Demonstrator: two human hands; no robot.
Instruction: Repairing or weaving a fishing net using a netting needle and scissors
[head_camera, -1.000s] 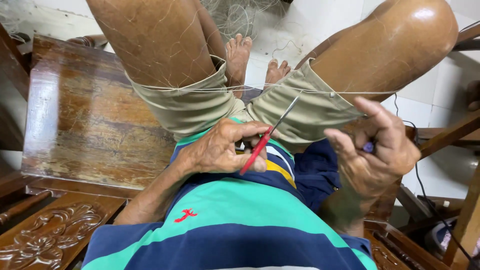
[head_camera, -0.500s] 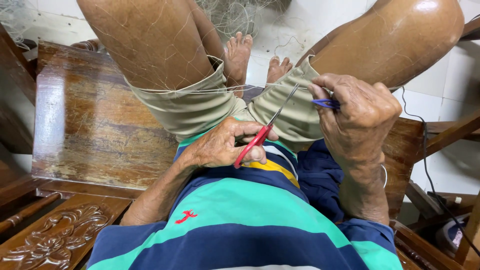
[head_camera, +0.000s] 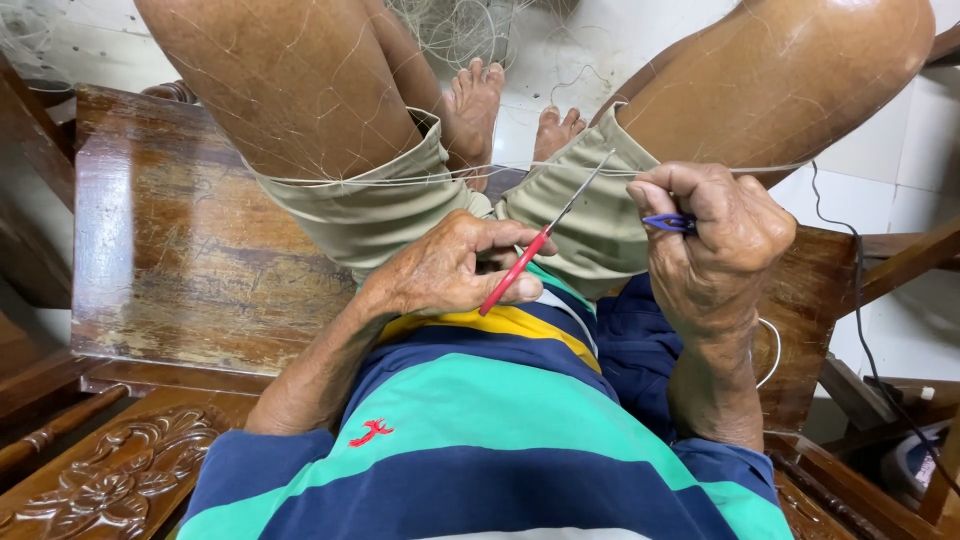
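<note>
Two hands at work over the lap of a seated person, seen from above. Left hand (head_camera: 450, 268): fingers curled shut around the red handle of a pair of scissors (head_camera: 535, 243). The handle sits in the palm, just above the striped shirt (head_camera: 480, 430). The thin metal blades run up and to the right, ending at a taut line (head_camera: 400, 180) stretched across both thighs. The blade tip meets or lies right at the line; cannot tell whether the blades are parted.

Right hand (head_camera: 715, 245): closed into a loose fist, raised beside the right knee. Thumb and forefinger pinch a small blue tool (head_camera: 668, 222), which sticks out to the left, level with the line. The line passes at the fingertips of this hand; contact likely but not clearly resolved.

Fine fishing net (head_camera: 460, 30): pale mesh draped over both bare legs, bunched on the tiled floor beyond the feet. Strands are visible over the khaki shorts (head_camera: 370, 205).

Seat: a dark wooden bench (head_camera: 170, 250), worn and glossy, with a carved panel at the lower left. A black cable (head_camera: 860, 300) hangs at the right side, well apart from both hands.
</note>
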